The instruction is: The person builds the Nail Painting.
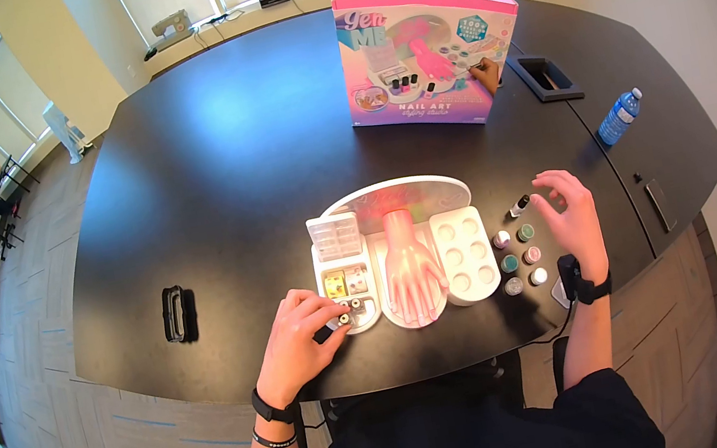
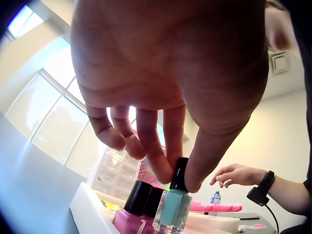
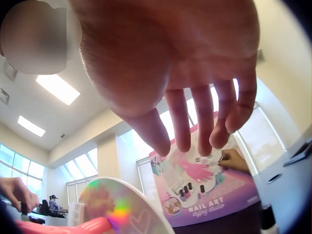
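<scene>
My left hand pinches the black cap of a teal nail polish bottle between thumb and fingertips. That bottle overlaps the front left compartment of the white nail station, where a purple polish bottle and another black cap sit. At the station's middle lies a pink model hand, fingers toward me. My right hand hovers with fingers loosely extended, holding nothing. Nearest to it are a black-capped bottle and several small jars, among them a green one and a white one.
Behind the model hand stands a curved mirror; a tray with round wells is beside it. A pink nail art box stands farther back. A water bottle is at right, a black case at left. The table's front edge is close.
</scene>
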The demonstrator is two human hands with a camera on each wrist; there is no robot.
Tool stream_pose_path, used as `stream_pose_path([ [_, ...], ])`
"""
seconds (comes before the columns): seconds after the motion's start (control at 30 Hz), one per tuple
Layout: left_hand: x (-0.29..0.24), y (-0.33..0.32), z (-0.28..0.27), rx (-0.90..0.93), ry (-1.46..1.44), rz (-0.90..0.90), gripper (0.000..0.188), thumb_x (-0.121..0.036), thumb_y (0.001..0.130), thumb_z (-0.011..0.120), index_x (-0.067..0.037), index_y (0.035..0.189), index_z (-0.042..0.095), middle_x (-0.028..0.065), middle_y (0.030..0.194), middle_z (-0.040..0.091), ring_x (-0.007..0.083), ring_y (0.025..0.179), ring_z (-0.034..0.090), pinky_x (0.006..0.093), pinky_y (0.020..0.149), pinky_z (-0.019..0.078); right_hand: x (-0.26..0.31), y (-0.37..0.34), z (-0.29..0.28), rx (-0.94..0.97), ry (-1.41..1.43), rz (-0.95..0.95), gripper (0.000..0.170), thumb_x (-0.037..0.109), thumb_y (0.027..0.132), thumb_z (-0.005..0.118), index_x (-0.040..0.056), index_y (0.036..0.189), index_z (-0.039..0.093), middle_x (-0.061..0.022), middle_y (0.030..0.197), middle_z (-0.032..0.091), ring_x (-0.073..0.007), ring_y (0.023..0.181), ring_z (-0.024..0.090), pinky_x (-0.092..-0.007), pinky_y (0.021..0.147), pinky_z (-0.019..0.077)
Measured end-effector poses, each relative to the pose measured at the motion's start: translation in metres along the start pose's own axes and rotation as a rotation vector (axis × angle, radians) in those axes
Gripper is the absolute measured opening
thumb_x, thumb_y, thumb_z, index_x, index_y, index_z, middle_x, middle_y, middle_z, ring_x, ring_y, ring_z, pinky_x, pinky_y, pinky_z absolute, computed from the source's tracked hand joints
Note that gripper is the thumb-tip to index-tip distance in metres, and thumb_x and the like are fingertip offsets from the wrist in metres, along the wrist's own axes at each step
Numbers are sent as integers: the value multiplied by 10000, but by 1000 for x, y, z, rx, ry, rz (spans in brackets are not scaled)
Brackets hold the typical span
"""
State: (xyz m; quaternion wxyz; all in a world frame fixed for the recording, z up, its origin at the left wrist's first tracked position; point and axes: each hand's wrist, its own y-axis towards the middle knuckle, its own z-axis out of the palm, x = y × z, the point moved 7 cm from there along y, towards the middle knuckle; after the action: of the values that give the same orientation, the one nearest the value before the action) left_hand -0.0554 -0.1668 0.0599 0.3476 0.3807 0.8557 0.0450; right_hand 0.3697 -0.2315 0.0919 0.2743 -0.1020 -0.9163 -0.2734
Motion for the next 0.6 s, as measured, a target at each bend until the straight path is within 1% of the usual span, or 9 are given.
stream_pose_path([
  [0.07, 1, -1, 1, -2, 0, -3, 266, -50, 793, 887, -85, 1051, 834, 40, 1019, 756, 284, 1061, 629, 396, 946, 556, -16, 1, 4, 22, -80, 3, 264, 121, 925, 807, 45, 1172, 754, -98, 1241, 749, -284, 977, 681, -394, 870, 573],
  [0.1, 1, -1, 2, -1, 0, -3, 266, -50, 793, 887, -85, 1051, 834, 40, 1019, 756, 284, 1061, 629, 396, 946, 556, -21, 0, 6, 22, -80, 5, 264, 121, 925, 807, 45, 1172, 754, -98, 1241, 749, -284, 977, 681, -394, 870, 573],
  [0.17, 2, -2, 3, 5, 15, -10, 255, -59, 799, 885, -88, 1048, 834, 37, 1013, 742, 284, 1071, 625, 401, 949, 560, -35, -1, 14, 98, -125, 73, 292, 148, 940, 795, 64, 1216, 750, -86, 1268, 736, -293, 1034, 679, -408, 913, 573],
  [0.3, 2, -2, 3, 2, 32, -14, 252, -62, 800, 882, -87, 1046, 831, 38, 1014, 733, 287, 1078, 622, 406, 953, 562, -57, -3, 27, 141, -115, 70, 317, 164, 942, 791, 86, 1247, 748, -73, 1281, 732, -294, 1045, 681, -411, 938, 574],
  [0.37, 2, -2, 3, 1, 29, -23, 258, -55, 801, 876, -84, 1053, 828, 44, 1024, 736, 292, 1089, 623, 409, 959, 563, -63, -3, 32, 172, -139, 84, 305, 165, 933, 793, 101, 1229, 761, -70, 1241, 740, -291, 1028, 683, -419, 929, 574],
  [0.4, 2, -2, 3, 1, 29, -23, 258, -55, 801, 876, -84, 1053, 828, 44, 1024, 736, 292, 1089, 623, 409, 959, 563, -66, -2, 33, 173, -139, 84, 305, 165, 933, 793, 101, 1229, 761, -70, 1241, 740, -291, 1028, 683, -419, 929, 574],
  [0.57, 0, -3, 3, 10, 45, -12, 278, -38, 794, 860, -72, 1067, 819, 62, 1035, 748, 300, 1090, 633, 414, 965, 562, -74, -2, 39, 188, -183, 84, 256, 162, 930, 784, 102, 1179, 779, -67, 1108, 760, -284, 969, 688, -428, 895, 572],
  [0.6, -1, -3, 3, 9, 45, -12, 278, -38, 794, 860, -72, 1067, 819, 62, 1035, 748, 300, 1090, 633, 414, 965, 562, -73, -2, 40, 188, -183, 83, 256, 162, 930, 784, 102, 1179, 779, -67, 1108, 760, -284, 969, 688, -428, 895, 572],
])
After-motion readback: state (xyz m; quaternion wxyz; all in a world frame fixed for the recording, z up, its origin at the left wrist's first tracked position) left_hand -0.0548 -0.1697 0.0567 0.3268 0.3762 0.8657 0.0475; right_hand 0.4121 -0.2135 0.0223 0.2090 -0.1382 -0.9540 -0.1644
